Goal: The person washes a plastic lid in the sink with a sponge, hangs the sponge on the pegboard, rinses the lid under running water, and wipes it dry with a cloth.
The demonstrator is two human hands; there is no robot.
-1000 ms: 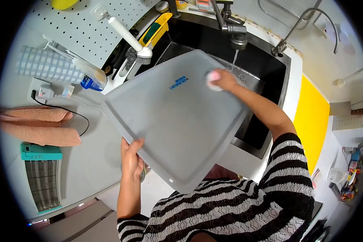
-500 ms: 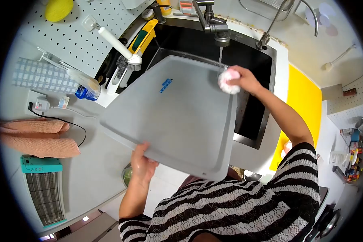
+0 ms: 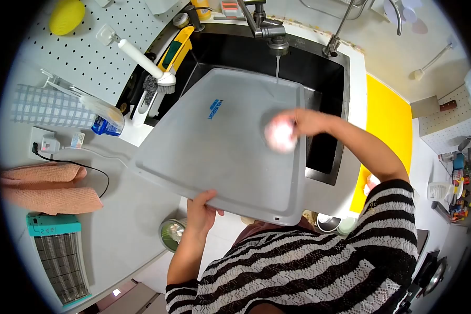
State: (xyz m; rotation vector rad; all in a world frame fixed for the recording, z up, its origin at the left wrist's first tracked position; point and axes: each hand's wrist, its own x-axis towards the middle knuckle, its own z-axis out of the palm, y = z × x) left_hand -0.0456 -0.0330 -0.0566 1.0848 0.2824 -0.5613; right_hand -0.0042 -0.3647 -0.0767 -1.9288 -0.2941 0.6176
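Note:
A large grey plastic lid (image 3: 220, 157) with a raised rim and a small blue label lies tilted across the black sink (image 3: 327, 94). My left hand (image 3: 200, 212) grips its near rim, thumb on top and the other fingers underneath. In my right hand (image 3: 310, 123) is a round pink-and-white scrubber (image 3: 280, 136), blurred by motion, over the right part of the lid's surface. Water runs in a thin stream from the faucet (image 3: 277, 46) near the lid's far edge.
On the left are a white-handled brush (image 3: 144, 60), a yellow holder (image 3: 180, 47), a folded peach towel (image 3: 52, 188) and a teal-framed appliance (image 3: 60, 261). A yellow board (image 3: 387, 125) lies right of the sink. Below the counter stands a bowl (image 3: 168, 235).
My right hand has moved the scrubber from the lid's far right corner, by the water, toward me and slightly left. My left hand has kept hold of the near rim.

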